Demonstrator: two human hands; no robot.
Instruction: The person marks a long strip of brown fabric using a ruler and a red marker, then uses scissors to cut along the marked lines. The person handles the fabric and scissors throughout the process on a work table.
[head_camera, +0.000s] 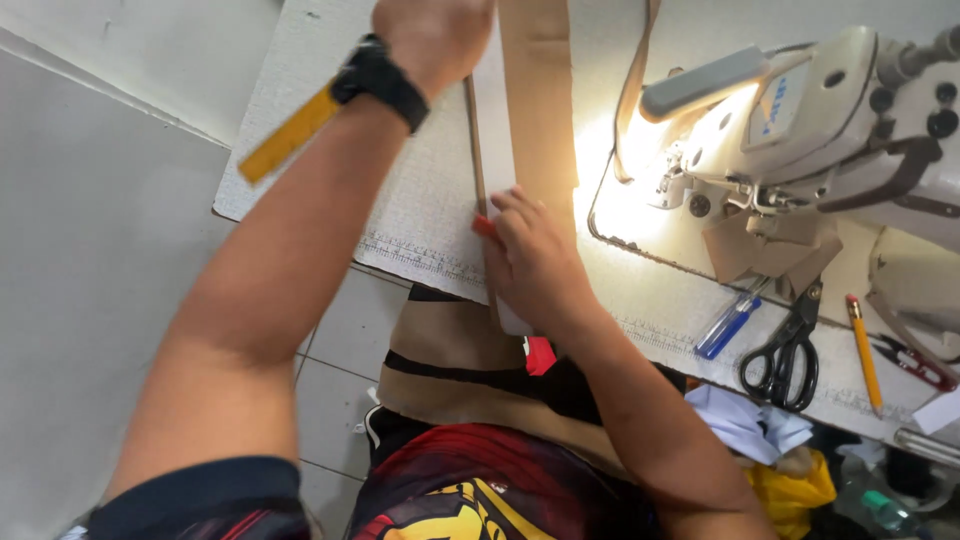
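My left hand (432, 35), with a black watch on its wrist, rests at the top edge of the view on the far end of a thin brown stick (476, 150); its fingers are cut off by the frame. The stick lies along a white strip beside a long tan fabric strip (540, 120) that runs down the white table (420, 200) and over my lap. My right hand (535, 265) presses on the near end of the strips at the table's front edge and pinches a small red-tipped marker (484, 227) against the stick.
A yellow ruler (288, 135) lies under my left wrist. A lit sewing machine (820, 110) stands at the right. In front of it lie black scissors (785, 352), a blue pen (730, 322), an orange pencil (864, 350) and red-handled snips (915, 362). White and yellow cloth (760, 440) hangs below the table.
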